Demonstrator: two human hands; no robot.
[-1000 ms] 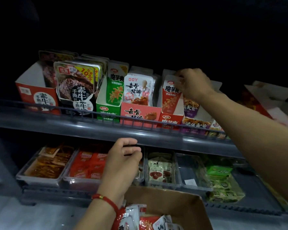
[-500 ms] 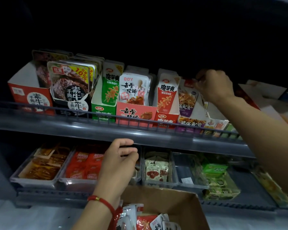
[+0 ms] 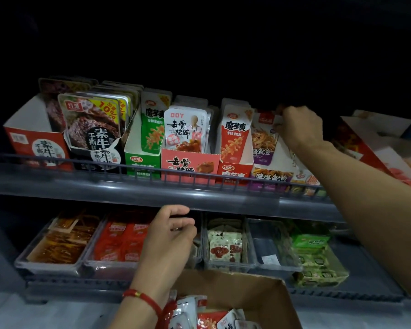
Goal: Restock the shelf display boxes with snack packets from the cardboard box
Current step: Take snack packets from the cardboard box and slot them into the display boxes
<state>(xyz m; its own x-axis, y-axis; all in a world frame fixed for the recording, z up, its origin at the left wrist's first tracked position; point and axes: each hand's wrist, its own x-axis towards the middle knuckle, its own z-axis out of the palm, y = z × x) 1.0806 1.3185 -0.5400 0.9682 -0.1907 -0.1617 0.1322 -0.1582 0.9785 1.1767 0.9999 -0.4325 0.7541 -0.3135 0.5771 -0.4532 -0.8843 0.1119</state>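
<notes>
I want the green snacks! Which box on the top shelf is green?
The green box, third from the left, between the black box and the pink box. The others are red, black, pink or purple.

Upper shelf is carrying a row of display boxes, each standing upright behind the wire rail: a red box, a black box, a green box, a pink box and a purple box. The right hand is reaching to the rear of the purple box, fingers curled on a packet there. The left hand is hovering loosely curled below the shelf edge, holding nothing, a red bracelet showing at the wrist. A cardboard box with packets inside is sitting beneath it. Clear trays are lining the lower shelf.
</notes>
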